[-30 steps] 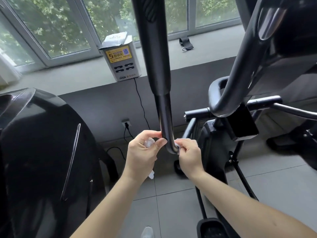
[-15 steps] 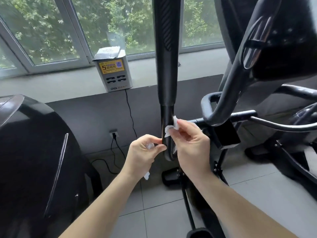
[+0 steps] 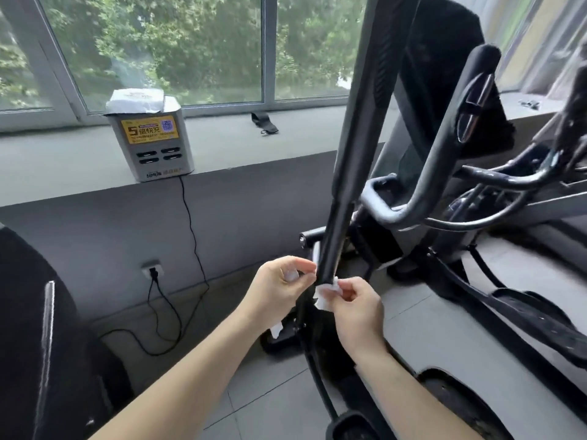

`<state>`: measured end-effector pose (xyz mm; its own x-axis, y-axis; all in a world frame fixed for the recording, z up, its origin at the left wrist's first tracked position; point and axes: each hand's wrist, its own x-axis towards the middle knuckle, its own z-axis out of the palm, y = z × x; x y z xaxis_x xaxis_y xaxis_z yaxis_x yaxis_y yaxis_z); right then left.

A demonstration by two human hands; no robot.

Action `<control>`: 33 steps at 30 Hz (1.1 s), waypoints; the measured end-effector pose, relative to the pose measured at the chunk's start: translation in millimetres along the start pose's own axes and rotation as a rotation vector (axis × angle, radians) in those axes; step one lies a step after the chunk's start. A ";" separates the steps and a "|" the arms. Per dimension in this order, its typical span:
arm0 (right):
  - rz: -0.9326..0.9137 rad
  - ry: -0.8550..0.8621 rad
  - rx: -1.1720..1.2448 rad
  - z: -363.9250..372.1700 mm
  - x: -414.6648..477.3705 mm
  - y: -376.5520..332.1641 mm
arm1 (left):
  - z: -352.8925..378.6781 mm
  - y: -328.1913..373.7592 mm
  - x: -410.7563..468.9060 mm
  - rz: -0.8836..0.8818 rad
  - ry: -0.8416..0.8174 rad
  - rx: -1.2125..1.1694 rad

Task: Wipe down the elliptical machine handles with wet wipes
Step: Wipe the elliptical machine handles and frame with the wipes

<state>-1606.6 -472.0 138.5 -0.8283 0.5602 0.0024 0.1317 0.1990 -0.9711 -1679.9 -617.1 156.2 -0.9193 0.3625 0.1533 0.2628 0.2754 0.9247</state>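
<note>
The handle (image 3: 359, 138) is seen as a long black bar whose axis runs steeply upward and away from the person, leaning to the right toward its top. Its lower end is flanked by the two hands: the left hand (image 3: 279, 285) is held just beside it on the left, the right hand (image 3: 357, 304) just below and to the right. A crumpled wipe (image 3: 328, 293) is pinched between the thumb and fingertips of the right hand and is held against the bar's lower end. A second wipe (image 3: 291, 275) is gripped in the curled fingers of the left hand, with a tail hanging under the wrist; whether the thumb touches the bar cannot be told. Both hands are about equally near the bar, yet only the right one's wipe is seen in contact. Nearly the whole length of the handle lies above the hands, so the coming stroke is judged to call for travel upward along that axis. On the window sill (image 3: 63, 160) a grey box (image 3: 155, 147) is set, well apart.
</note>
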 end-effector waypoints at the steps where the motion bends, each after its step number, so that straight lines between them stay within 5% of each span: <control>1: 0.037 0.007 -0.008 0.6 -2.9 -3.7 | -3.5 -2.7 1.0 -0.005 -0.026 0.003; 10: 0.061 0.049 0.117 9.1 -43.8 -50.6 | -41.5 10.7 -0.6 0.079 -0.396 -0.039; 33: 0.070 -0.191 0.304 44.5 -35.3 -49.3 | -88.6 27.4 21.9 -0.028 -0.249 -0.104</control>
<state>-1608.1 -537.3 175.7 -0.9134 0.3984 -0.0833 0.0478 -0.0984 -0.9940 -1718.8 -680.5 215.7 -0.8222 0.5670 0.0490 0.1951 0.1999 0.9602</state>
